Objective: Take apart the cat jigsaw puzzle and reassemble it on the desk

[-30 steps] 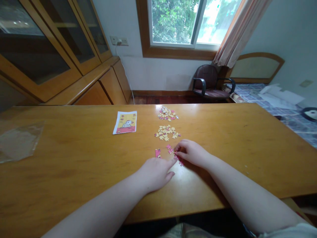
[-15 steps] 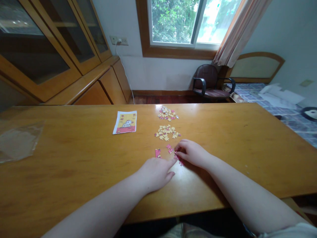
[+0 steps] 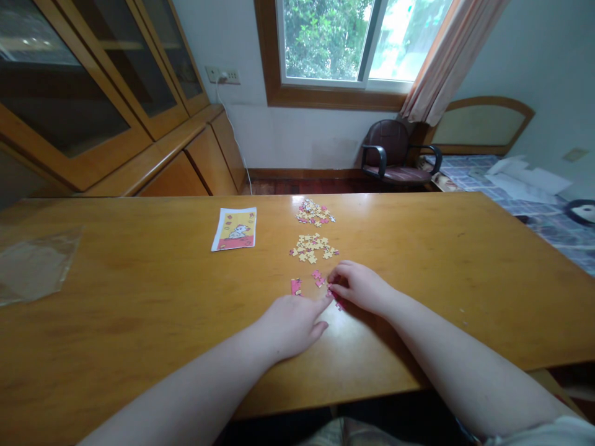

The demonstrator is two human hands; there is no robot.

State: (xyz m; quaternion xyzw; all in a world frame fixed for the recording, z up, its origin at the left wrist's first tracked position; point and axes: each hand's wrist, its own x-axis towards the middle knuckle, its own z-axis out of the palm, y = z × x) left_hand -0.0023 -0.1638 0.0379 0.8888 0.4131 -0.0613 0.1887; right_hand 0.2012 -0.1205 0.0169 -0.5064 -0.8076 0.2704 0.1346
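My left hand [image 3: 292, 325] rests low over the table, its index finger stretched onto a pink jigsaw puzzle piece [image 3: 330, 292] and its thumb apart. From the right, my right hand [image 3: 357, 286] pinches at that same piece with thumb and fingertips, which partly cover it. More pink pieces [image 3: 339, 305] lie just below the fingertips. A small pink pair [image 3: 318, 279] sits left of my right hand. Beyond my left knuckles is a joined pink section [image 3: 296, 286], its lower part hidden by the hand.
Farther back on the wooden table [image 3: 153, 297] are a mostly yellow pile of pieces [image 3: 313, 248] and a mixed pile [image 3: 315, 213]. A picture card [image 3: 235, 229] lies left of them. At the far left is a clear plastic bag [image 3: 39, 263]. An armchair [image 3: 393, 152] stands beyond.
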